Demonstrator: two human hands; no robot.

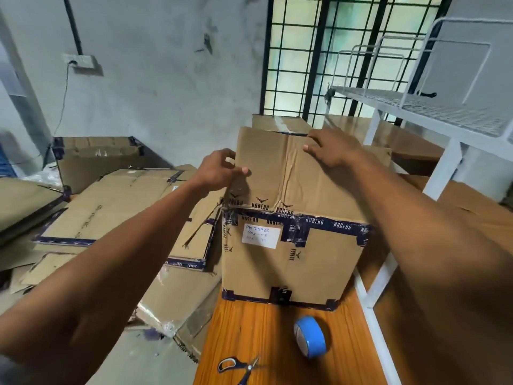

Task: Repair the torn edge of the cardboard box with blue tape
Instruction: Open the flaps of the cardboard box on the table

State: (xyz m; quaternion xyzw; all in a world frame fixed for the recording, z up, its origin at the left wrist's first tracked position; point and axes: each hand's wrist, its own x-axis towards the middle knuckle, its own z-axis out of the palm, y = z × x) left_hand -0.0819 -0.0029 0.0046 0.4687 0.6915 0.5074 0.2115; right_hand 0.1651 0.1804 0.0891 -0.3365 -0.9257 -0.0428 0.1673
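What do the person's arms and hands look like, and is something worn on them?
Both forearms are bare as far as the picture shows: no sleeves, gloves, watch or rings can be seen. The left hand and the right hand have short nails. At the bottom left corner, a blurred grey patch near the left arm may be cloth, but this cannot be told.

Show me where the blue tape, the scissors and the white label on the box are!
blue tape (310,337): head view, on the roll's blue outer band.
scissors (241,367): head view, near the pivot, between handles and blades.
white label (261,236): head view, on the middle of the handwritten sticker.
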